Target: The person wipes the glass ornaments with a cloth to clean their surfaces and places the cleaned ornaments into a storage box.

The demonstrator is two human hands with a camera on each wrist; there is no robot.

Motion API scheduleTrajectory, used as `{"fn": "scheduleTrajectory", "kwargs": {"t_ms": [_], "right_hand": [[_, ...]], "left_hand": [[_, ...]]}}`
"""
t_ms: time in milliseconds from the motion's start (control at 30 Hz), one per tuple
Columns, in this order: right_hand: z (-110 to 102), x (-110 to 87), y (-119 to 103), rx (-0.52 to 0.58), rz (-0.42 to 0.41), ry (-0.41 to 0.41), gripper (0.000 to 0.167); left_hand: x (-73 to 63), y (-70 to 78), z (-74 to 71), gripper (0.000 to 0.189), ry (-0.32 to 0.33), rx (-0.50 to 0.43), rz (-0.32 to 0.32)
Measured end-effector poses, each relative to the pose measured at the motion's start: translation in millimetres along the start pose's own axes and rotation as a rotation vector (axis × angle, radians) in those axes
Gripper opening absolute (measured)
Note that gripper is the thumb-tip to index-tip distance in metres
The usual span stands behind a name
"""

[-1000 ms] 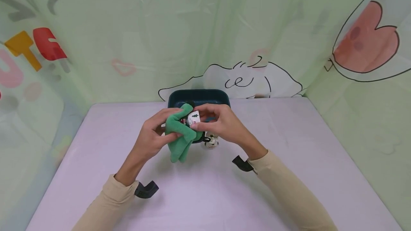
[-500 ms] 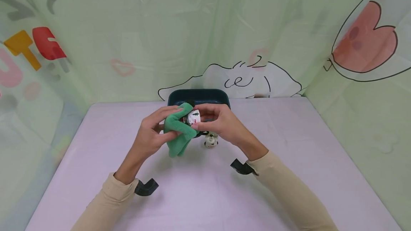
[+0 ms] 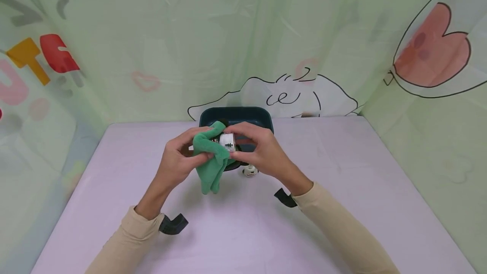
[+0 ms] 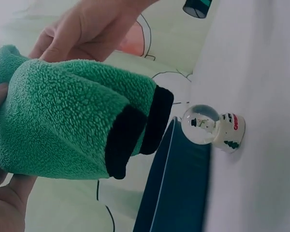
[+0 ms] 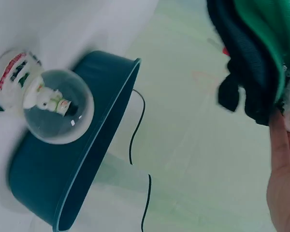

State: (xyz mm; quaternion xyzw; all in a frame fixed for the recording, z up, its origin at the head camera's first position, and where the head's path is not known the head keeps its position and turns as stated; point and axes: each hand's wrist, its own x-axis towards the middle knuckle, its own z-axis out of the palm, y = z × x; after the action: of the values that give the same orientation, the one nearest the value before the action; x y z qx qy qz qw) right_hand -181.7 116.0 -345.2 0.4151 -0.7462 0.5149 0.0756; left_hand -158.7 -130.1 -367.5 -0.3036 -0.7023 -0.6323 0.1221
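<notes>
My left hand [image 3: 179, 155] grips a green cloth [image 3: 210, 174] with black edging, wrapped around one end of a small snow globe [image 3: 227, 141]. Fingers and thumb of my right hand [image 3: 264, 149] pinch its white base, printed with a dark tree. The cloth hides the rest of it. Both hands are above the table, in front of a dark teal bin [image 3: 243, 113]. In the left wrist view the fleecy cloth [image 4: 63, 116] covers much of the held piece. Another snow globe [image 5: 58, 106], with a snowman inside, stands upright on the table beside the bin.
The bin stands at the table's back edge, against a pale green printed curtain [image 3: 171, 54]. A white tablecloth [image 3: 323, 155] covers the table. Black wrist mounts [image 3: 173, 224] stick out from both sleeves.
The white base has turned in my right fingers, so its printed tree now sits lower. The cloth and both hands have shifted slightly. The standing snow globe has stayed put.
</notes>
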Motion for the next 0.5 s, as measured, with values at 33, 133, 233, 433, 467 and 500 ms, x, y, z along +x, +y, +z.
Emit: {"fn": "scheduleTrajectory", "kwargs": {"t_ms": [33, 133, 233, 433, 467, 500], "right_hand": [[0.0, -0.2, 1.2, -0.028, -0.042, 0.004, 0.049], [-0.1, -0.1, 5.0, -0.092, -0.154, 0.017, 0.051], [-0.3, 1.4, 8.2, -0.144, -0.249, 0.022, 0.049], [-3.6, 6.0, 10.6, -0.201, -0.363, -0.002, 0.047], [-4.4, 6.4, 10.9, -0.204, -0.367, -0.009, 0.048], [-5.3, 6.7, 10.6, -0.206, -0.371, -0.015, 0.050]], "left_hand": [[0.2, 0.4, -0.1, 0.050, -0.001, -0.007, -0.007], [0.8, 1.7, -0.4, 0.049, 0.002, -0.029, -0.053], [1.1, 2.5, -0.8, 0.049, 0.011, -0.059, -0.132], [0.6, 1.5, -1.2, 0.051, 0.032, -0.102, -0.264], [0.5, 1.1, -1.0, 0.051, 0.033, -0.103, -0.272], [0.5, 1.1, -0.8, 0.051, 0.035, -0.104, -0.278]]}}
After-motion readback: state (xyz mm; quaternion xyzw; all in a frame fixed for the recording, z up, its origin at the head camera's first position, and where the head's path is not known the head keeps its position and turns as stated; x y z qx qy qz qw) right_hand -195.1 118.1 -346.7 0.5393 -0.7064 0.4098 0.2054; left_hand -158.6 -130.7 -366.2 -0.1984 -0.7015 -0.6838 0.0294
